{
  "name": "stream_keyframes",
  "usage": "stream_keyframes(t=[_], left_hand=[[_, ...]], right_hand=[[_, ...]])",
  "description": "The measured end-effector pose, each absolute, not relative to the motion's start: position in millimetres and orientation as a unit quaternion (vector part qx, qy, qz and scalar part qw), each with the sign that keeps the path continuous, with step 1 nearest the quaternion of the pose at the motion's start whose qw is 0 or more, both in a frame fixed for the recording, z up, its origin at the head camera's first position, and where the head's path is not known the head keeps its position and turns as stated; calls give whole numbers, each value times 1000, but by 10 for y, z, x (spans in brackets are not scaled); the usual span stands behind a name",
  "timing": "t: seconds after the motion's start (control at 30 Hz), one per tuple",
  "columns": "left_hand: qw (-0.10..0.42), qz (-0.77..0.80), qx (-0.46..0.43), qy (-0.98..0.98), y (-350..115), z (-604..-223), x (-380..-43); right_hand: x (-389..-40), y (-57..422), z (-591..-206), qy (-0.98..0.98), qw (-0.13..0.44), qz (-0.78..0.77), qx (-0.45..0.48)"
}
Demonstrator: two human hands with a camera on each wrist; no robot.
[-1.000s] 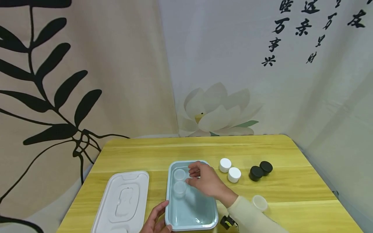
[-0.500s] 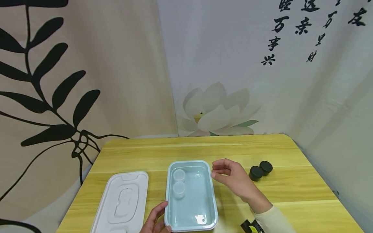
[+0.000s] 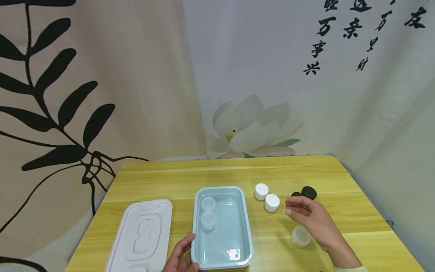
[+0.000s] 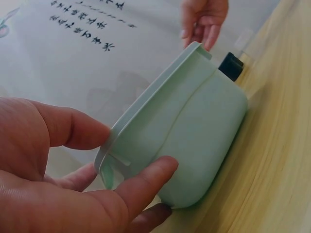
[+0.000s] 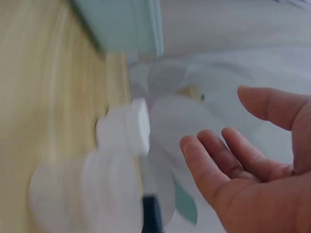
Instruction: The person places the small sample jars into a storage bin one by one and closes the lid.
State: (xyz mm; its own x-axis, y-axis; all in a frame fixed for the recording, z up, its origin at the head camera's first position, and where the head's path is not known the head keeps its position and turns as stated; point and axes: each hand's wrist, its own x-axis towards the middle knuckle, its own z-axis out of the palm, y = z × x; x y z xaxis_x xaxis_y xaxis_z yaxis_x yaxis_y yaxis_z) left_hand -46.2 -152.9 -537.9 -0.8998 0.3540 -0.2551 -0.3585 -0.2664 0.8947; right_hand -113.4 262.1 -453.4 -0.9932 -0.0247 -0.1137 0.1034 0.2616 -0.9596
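Observation:
A light blue rectangular box [image 3: 232,230] stands on the table, with two small frosted clear jars [image 3: 208,220] in its left side. My left hand [image 3: 181,257] grips the near left corner of the box; in the left wrist view a finger [image 4: 80,128] lies over the rim and another against the outer wall. To the right, my right hand [image 3: 312,217] hovers with loosely bent fingers and nothing in them. Below its fingers is a single clear jar [image 3: 301,237]. Two black jars [image 3: 309,192] sit just behind that hand, one partly covered by it.
Two white jars [image 3: 272,203] stand between the box and the right hand. A white lid [image 3: 142,230] with a raised pattern lies left of the box. Behind the wooden table [image 3: 204,172] hangs a printed cloth [image 3: 255,75].
My right hand has come out of the box empty and moved right, past the white jars, toward the black and clear jars. The left hand keeps its hold on the box.

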Motion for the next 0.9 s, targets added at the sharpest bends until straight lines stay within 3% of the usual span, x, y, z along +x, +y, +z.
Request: stream_keyframes(t=[0.2, 0.37, 0.57, 0.9], left_hand=[[233, 797, -3, 558, -1525, -5362, -458], [238, 797, -1, 555, -1536, -5353, -462], [238, 799, -3, 553, -1541, -5346, -454], [247, 797, -9, 551, -1535, -5322, -453]], right_hand=[[-980, 2887, -4705, 799, 44, -594, 82], [-874, 2986, -4843, 804, 76, -577, 120], [-796, 3043, -5003, 803, 117, -565, 150], [-703, 2996, -5206, 778, 122, -592, 171]])
